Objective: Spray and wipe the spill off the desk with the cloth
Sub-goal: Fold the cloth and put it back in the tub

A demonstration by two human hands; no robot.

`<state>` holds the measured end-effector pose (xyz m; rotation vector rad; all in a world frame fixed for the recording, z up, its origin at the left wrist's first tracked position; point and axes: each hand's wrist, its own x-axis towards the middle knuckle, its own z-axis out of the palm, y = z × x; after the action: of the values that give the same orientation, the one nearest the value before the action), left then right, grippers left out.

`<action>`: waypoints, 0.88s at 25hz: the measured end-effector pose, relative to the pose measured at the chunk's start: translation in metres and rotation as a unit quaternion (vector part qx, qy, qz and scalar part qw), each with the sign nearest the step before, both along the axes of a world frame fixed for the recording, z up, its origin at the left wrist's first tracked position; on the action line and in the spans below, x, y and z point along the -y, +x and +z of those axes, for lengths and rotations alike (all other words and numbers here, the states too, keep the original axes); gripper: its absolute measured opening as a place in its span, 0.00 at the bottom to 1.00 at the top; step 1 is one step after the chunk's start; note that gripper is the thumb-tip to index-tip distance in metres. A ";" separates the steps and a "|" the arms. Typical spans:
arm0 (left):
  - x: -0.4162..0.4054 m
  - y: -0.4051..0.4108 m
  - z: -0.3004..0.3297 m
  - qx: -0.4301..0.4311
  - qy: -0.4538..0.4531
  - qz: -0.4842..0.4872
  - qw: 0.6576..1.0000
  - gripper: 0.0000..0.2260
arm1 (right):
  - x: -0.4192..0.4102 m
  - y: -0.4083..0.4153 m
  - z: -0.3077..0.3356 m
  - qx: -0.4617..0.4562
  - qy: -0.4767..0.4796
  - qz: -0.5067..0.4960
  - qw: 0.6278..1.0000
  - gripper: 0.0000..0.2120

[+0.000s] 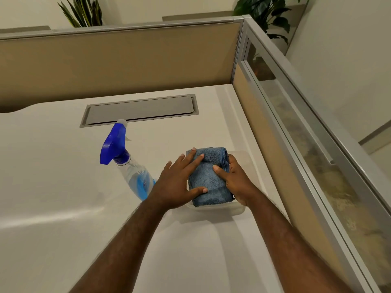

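Here both my hands rest on the folded blue microfibre cloth, which lies in a shallow clear plastic tray near the right edge of the white table. My left hand lies flat, fingers spread wide across the cloth's left side, thumb pressed on its near corner; nothing is gripped. My right hand curls round the cloth's right edge, thumb on top and fingers hidden beneath, in a loose hold. Just left of the left hand stands the clear spray bottle with a blue trigger head, part filled with blue liquid. Behind it, a grey cable hatch sits flush in the table. No spill is discernible.
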<state>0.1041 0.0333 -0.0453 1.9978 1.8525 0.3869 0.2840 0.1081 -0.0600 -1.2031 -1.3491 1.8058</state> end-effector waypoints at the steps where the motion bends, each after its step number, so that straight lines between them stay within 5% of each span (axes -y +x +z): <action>1: 0.000 0.000 -0.001 -0.004 -0.011 0.000 1.000 0.40 | -0.002 -0.001 -0.001 -0.004 -0.027 0.004 1.000 0.18; 7: -0.005 0.001 -0.004 0.008 -0.042 -0.004 0.999 0.41 | -0.010 -0.007 -0.006 0.046 -0.086 0.040 0.994 0.19; 16: -0.008 0.017 -0.005 -0.215 -0.052 -0.003 0.975 0.38 | -0.008 -0.016 -0.015 0.172 -0.025 0.064 0.983 0.18; 22: -0.008 0.019 -0.010 -0.242 -0.101 0.008 0.965 0.35 | 0.000 -0.023 -0.018 0.409 0.086 0.038 0.908 0.21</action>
<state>0.1234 0.0417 -0.0556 2.0599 2.0816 -0.3085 0.2615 0.1077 -0.0778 -1.9328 -1.9651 1.1965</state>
